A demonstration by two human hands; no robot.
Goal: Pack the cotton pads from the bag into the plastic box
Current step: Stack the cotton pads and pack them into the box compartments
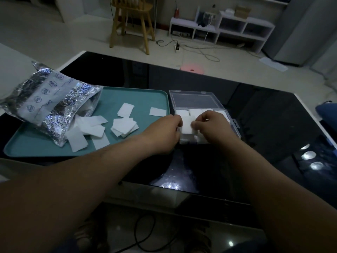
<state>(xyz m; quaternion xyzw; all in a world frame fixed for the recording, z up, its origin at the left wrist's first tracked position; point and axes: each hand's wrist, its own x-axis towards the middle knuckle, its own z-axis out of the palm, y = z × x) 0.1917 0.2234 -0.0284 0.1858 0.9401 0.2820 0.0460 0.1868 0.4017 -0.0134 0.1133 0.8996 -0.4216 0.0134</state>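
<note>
A crinkled silver foil bag with blue print [49,99] is lying on its side at the left end of a teal plastic tray [145,99], its open mouth facing right. White square cotton pads [83,128] are spilling from that mouth onto the tray. More are lying loose further right: an overlapping heap [124,126] near the middle and a single pad [157,111] near the tray's right edge.

The left hand [162,132] is reaching past that edge, its fingers curled and pinching the left side of a small white stack of pads [187,126]. The right hand [213,125] is gripping the stack's right side, fingertips bent over its top edge. Together they are holding the stack over the base of a clear plastic box [235,127], where other pads are already lying in a row. The box is sitting just beside the tray on a glossy black table [273,115], its transparent lid [193,99] lying open behind.
</note>
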